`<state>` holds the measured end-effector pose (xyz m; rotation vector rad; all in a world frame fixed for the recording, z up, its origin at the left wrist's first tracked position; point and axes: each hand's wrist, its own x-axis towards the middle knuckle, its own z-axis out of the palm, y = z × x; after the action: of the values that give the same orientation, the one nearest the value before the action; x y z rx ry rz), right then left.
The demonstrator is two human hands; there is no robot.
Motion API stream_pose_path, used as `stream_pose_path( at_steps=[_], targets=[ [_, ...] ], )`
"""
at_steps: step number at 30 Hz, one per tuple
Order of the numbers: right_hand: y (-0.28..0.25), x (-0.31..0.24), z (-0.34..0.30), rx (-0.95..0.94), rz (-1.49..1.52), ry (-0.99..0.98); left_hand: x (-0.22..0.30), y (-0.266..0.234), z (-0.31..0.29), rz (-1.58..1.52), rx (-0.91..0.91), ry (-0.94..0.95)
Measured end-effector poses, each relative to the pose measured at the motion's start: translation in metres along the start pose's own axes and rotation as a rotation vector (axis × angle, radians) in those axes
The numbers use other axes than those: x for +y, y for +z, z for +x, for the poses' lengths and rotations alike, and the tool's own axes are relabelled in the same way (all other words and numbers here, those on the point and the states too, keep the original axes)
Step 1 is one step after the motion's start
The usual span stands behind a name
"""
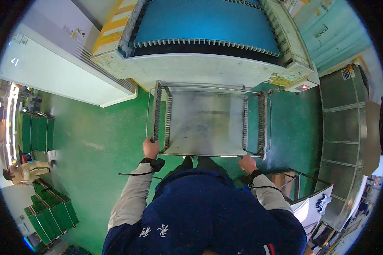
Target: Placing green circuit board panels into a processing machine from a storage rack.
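In front of me stands a metal rack cart (206, 121) with a flat grey shelf and slotted combs along its left and right sides. My left hand (150, 148) is closed around its near left corner post. At the near right, my right hand (247, 163) wraps the front rail. Beyond the cart's far end is a conveyor machine (191, 68) with a cream housing. A blue sheet (204, 23) lies on the machine's row of rollers. Dark bands circle both my wrists.
A white cabinet (64, 59) stands at the left of the machine. Grey shelving (340, 127) lines the right side, with a low metal-framed cart (300, 187) near my right arm. Far left, a person (27, 171) is beside racks of green boards (51, 212).
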<state>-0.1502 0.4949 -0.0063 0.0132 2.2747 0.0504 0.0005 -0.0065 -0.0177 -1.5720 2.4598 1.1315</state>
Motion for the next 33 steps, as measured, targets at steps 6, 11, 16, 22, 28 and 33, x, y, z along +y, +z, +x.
stream_pose_path(
  at_steps=[6, 11, 16, 22, 28, 33],
  targets=[
    [0.0, 0.001, -0.004, 0.135, -0.122, -0.17, 0.01, -0.006, -0.008, -0.053, 0.012, 0.015],
    [-0.006, 0.003, -0.004, 0.156, -0.417, -0.493, 0.009, -0.007, -0.002, -0.025, -0.066, -0.036],
    [-0.022, 0.011, 0.017, -0.131, -0.085, -0.414, -0.015, 0.004, 0.008, -0.052, 0.0, -0.017],
    [-0.008, 0.04, 0.026, -0.592, 0.999, 0.034, 0.003, -0.003, -0.003, -0.055, 0.014, -0.004],
    [0.008, 0.026, 0.035, 0.182, -0.224, -0.523, -0.004, -0.001, -0.003, -0.068, 0.016, -0.029],
    [-0.045, 0.002, 0.078, -0.385, -0.345, -0.434, -0.041, 0.008, -0.01, -0.129, -0.046, -0.115]
  ],
)
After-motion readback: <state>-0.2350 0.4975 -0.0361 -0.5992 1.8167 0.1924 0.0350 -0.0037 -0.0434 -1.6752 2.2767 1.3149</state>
